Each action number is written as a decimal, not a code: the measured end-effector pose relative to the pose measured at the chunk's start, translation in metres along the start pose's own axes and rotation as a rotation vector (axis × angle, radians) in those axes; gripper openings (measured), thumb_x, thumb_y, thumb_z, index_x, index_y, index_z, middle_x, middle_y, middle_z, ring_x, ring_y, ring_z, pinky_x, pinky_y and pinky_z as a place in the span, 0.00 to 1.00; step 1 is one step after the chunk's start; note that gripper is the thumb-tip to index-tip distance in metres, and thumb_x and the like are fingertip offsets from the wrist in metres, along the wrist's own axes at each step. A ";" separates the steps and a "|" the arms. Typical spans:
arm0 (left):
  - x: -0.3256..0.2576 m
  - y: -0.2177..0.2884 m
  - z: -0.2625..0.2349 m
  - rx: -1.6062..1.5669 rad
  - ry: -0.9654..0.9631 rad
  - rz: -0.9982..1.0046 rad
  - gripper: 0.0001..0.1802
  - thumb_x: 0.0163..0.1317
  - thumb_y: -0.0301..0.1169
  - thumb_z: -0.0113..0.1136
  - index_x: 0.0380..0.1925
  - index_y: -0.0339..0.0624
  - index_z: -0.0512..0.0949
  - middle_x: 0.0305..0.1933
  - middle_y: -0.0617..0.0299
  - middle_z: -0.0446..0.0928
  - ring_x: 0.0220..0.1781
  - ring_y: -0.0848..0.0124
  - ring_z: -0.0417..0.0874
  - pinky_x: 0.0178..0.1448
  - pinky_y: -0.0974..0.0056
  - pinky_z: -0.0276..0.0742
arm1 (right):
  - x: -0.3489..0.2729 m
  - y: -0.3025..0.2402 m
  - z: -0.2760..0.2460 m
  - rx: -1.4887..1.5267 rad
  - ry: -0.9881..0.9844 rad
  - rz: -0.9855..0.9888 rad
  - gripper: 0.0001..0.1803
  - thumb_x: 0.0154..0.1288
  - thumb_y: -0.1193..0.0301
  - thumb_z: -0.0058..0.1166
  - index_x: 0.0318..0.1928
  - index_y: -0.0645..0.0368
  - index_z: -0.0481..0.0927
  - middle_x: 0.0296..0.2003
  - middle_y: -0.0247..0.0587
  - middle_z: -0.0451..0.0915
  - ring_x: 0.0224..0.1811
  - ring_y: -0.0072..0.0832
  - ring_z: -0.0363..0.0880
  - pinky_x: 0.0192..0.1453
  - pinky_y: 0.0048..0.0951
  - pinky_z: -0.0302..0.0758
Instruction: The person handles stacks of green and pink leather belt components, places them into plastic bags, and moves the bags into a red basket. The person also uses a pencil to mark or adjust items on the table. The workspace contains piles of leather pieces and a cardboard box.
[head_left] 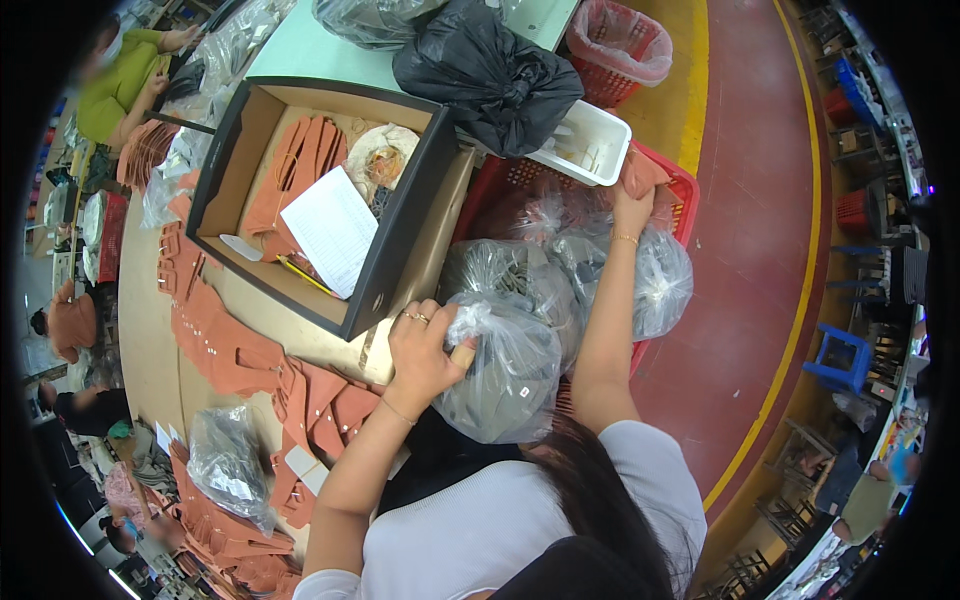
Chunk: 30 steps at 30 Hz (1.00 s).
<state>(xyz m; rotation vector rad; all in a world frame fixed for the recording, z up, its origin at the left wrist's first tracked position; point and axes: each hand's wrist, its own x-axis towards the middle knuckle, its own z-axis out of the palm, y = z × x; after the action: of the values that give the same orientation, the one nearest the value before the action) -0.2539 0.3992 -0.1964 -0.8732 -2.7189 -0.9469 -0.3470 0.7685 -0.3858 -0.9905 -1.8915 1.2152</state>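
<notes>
The tan worktop (145, 330) fills the left side, scattered with flat terracotta pieces (225, 325). On it, toward the far side, sits a dark-walled open box (415, 215) with more such pieces, a white sheet of paper (330, 228) and a yellow pencil (308, 275) inside. Right of the box stands a red basket (688, 190) crowded with filled clear bags, a white tray (612, 162) lying at its far edge beside a black bag (490, 85).

The nearest clear bag (505, 375) bulges at the near left end of the basket, close to the person's chest; whether it rests inside or on other bags cannot be told. Roundish, it runs from its gathered top, at the far left, toward the near right. The left hand (425, 350) is the nearer one, on the left of that top, thumb and fingers bent together around the gathered plastic.

The right hand (632, 200) is well apart from it, far and to the right, the arm stretched over the other bags; its fingers close on a folded terracotta bundle (645, 172) just beside the tray, their tips partly hidden.
</notes>
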 end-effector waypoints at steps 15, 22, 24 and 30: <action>-0.006 -0.001 0.004 0.067 0.119 0.037 0.23 0.51 0.44 0.64 0.42 0.39 0.79 0.37 0.52 0.76 0.41 0.52 0.78 0.45 0.51 0.74 | -0.028 -0.155 -0.137 0.612 0.306 -0.103 0.29 0.58 0.73 0.68 0.59 0.67 0.71 0.56 0.45 0.76 0.55 0.32 0.76 0.57 0.32 0.77; -0.015 0.015 0.013 0.126 0.128 -0.142 0.19 0.50 0.44 0.63 0.37 0.45 0.79 0.40 0.54 0.77 0.44 0.55 0.78 0.47 0.50 0.72 | -0.082 -0.276 -0.152 1.123 -0.574 -0.214 0.30 0.66 0.68 0.58 0.65 0.62 0.66 0.59 0.42 0.71 0.58 0.34 0.72 0.58 0.36 0.74; -0.019 0.022 0.015 0.142 0.206 -0.196 0.19 0.49 0.43 0.64 0.38 0.45 0.79 0.43 0.53 0.78 0.47 0.56 0.78 0.51 0.46 0.69 | -0.114 -0.309 -0.129 1.080 -0.814 -0.165 0.30 0.66 0.65 0.58 0.64 0.62 0.66 0.55 0.43 0.73 0.53 0.33 0.74 0.54 0.35 0.75; -0.032 0.025 0.013 0.183 0.311 -0.240 0.19 0.50 0.43 0.63 0.40 0.45 0.80 0.44 0.53 0.79 0.49 0.55 0.78 0.53 0.46 0.70 | -0.273 -0.393 -0.062 0.681 -1.570 -0.175 0.32 0.66 0.54 0.57 0.60 0.64 0.67 0.44 0.43 0.77 0.39 0.30 0.78 0.41 0.32 0.77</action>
<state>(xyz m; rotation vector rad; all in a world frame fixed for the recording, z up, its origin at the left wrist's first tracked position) -0.2131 0.4079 -0.2036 -0.3390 -2.6191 -0.7788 -0.2553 0.4499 -0.0350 0.7949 -2.0455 2.6078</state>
